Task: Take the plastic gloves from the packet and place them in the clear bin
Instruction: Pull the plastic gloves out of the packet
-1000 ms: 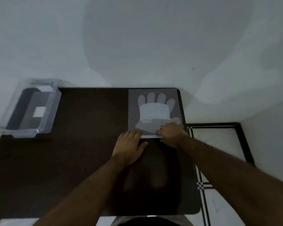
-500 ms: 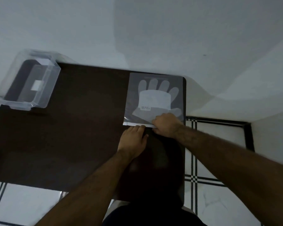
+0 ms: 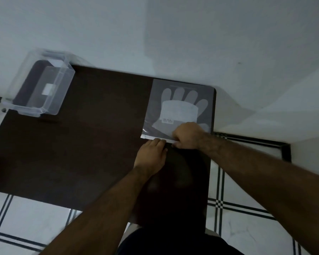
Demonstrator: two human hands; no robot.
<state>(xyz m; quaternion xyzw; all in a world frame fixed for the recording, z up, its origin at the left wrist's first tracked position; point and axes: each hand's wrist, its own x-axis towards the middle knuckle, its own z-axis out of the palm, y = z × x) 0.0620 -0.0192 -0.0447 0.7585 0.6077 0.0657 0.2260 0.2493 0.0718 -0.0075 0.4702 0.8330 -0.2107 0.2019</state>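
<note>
A flat clear packet (image 3: 180, 107) lies at the far right corner of the dark table (image 3: 92, 137), with plastic gloves (image 3: 180, 105) showing through it as a pale hand shape. My right hand (image 3: 187, 135) is closed on the packet's near white edge strip at its right part. My left hand (image 3: 152, 156) rests just below that strip, fingertips touching it; whether it grips the strip is unclear. The clear bin (image 3: 40, 89) stands at the far left corner of the table, apart from both hands.
A white wall runs behind the table. Tiled floor (image 3: 247, 203) with dark lines shows to the right and in front of the table. The table's right edge is close to the packet.
The view has shifted, so the table sits tilted in frame. Both hands stay at the packet's near edge, the right fingers curling tighter onto the strip.
</note>
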